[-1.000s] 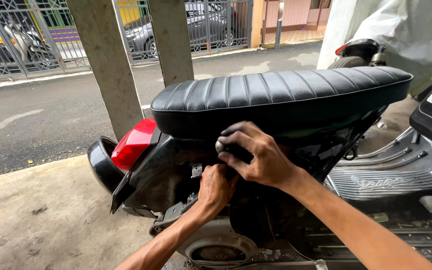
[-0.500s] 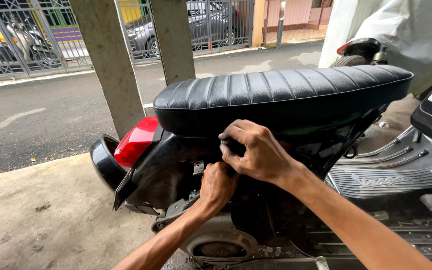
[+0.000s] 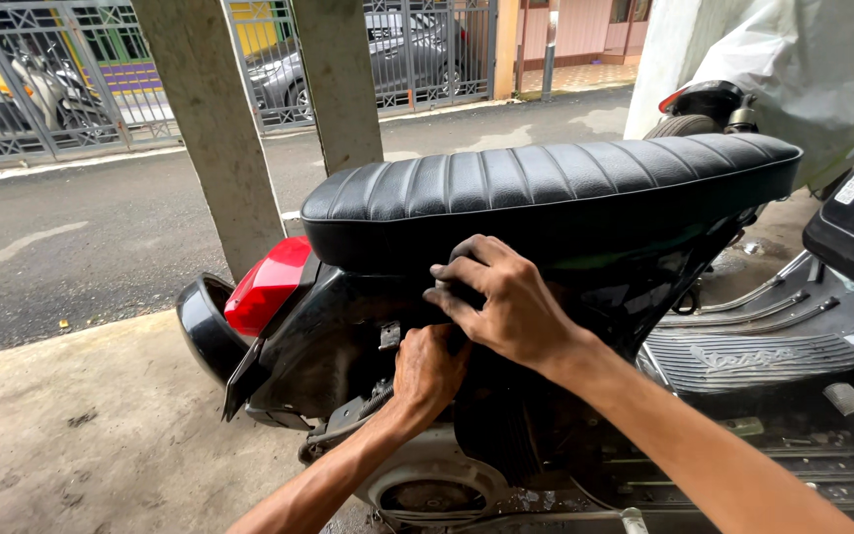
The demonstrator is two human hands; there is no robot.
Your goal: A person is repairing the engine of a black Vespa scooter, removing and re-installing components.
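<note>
- A dark part [image 3: 462, 287] sits tucked under the long black seat [image 3: 546, 188] of a scooter, against the black side panel [image 3: 338, 346]; both hands are on it or right beside it, and little of it shows.
- The right hand [image 3: 506, 302] lies over the part from above, fingers curled narrow around its top edge, knuckles toward the camera.
- The left hand [image 3: 427, 371] comes up from below, just under the right and touching it, fingers bent into the gap; what it grips cannot be told.
- The part lies straight ahead of both hands, the right the nearer on top, the left beneath.
- The seat's long axis runs left to right across the view, rising slightly to the right, with the red tail light [image 3: 269, 287] at its left end.
- A ribbed footboard [image 3: 743, 361] lies to the right; a concrete pillar [image 3: 210, 129] and wet road [image 3: 71, 237] stand behind.
</note>
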